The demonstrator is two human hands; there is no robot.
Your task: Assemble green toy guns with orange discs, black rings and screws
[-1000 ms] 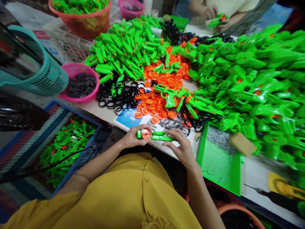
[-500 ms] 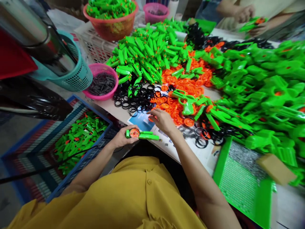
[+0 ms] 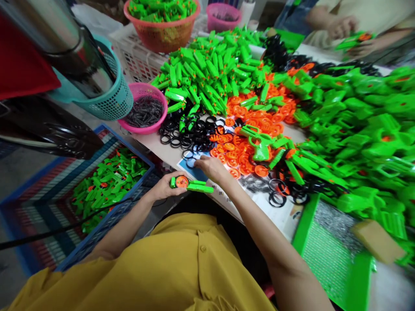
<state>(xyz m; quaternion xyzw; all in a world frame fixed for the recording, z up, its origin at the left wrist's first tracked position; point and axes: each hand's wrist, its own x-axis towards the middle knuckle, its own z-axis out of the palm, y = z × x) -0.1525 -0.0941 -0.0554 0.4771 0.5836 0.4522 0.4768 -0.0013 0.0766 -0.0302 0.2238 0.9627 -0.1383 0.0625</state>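
Observation:
My left hand [image 3: 162, 188] is closed around one end of a green plastic toy gun half [image 3: 200, 187]. A round orange disc [image 3: 182, 182] sits in the toy's housing, facing up, and the green barrel end points right. Just beyond it, my right hand [image 3: 210, 168] has its fingers pinched on a thin black ring [image 3: 190, 163] above the table edge. Another black ring [image 3: 187, 153] lies right behind that one. Loose black rings [image 3: 175, 142] and a heap of orange discs [image 3: 231, 157] lie close past the right hand.
Green parts [image 3: 207, 73] and green gun shells [image 3: 366, 129] are heaped across the table. A pink bowl [image 3: 165, 108] of dark pins stands left. On the floor is a blue-rimmed crate [image 3: 147, 170] with green toys. A green tray [image 3: 359, 276] lies right. Another person's hands [image 3: 343, 28] work opposite.
My right hand has moved left and slightly down from the orange discs to a black ring, its fingers closing on it. The left hand stays with the toy gun half. The view has shifted slightly.

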